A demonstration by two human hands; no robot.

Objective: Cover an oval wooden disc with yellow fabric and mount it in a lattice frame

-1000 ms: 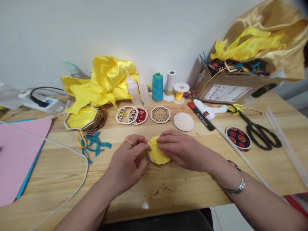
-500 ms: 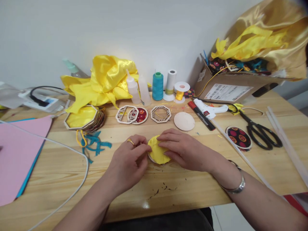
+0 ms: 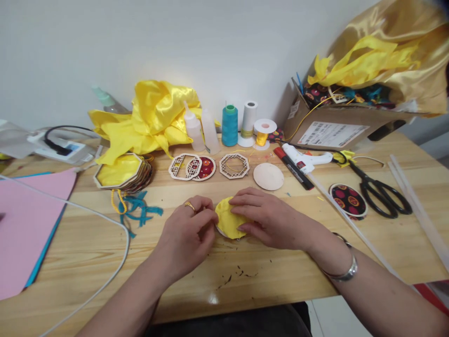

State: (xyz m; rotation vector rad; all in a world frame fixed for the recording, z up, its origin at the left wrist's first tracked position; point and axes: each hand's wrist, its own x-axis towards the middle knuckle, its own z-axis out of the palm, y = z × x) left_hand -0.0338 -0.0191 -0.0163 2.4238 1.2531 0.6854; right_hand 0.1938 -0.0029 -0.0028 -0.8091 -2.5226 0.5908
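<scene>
A round disc with yellow fabric (image 3: 228, 219) over it lies on the wooden table in front of me, its pale rim showing at the lower left. My left hand (image 3: 191, 229), with a gold ring, pinches at the disc's left edge. The fingers of my right hand (image 3: 268, 217) reach over the fabric from the right and hold the disc down, hiding its right side. Beyond my hands lie a plain round wooden disc (image 3: 268, 176), an octagonal lattice frame (image 3: 234, 156) and a dark red patterned disc (image 3: 206, 169) partly under other lattice pieces.
At right are a white glue gun (image 3: 305, 159), a marker (image 3: 293, 169), black scissors (image 3: 382, 192), a patterned disc (image 3: 348, 201) and a cardboard box (image 3: 329, 128). Thread spools (image 3: 229, 126), bottles (image 3: 194, 126) and yellow satin (image 3: 154, 117) stand behind. A white cable (image 3: 126, 243) crosses the left.
My left fingertips have drawn slightly left, off the fabric's surface to its edge. The right hand and everything else look the same.
</scene>
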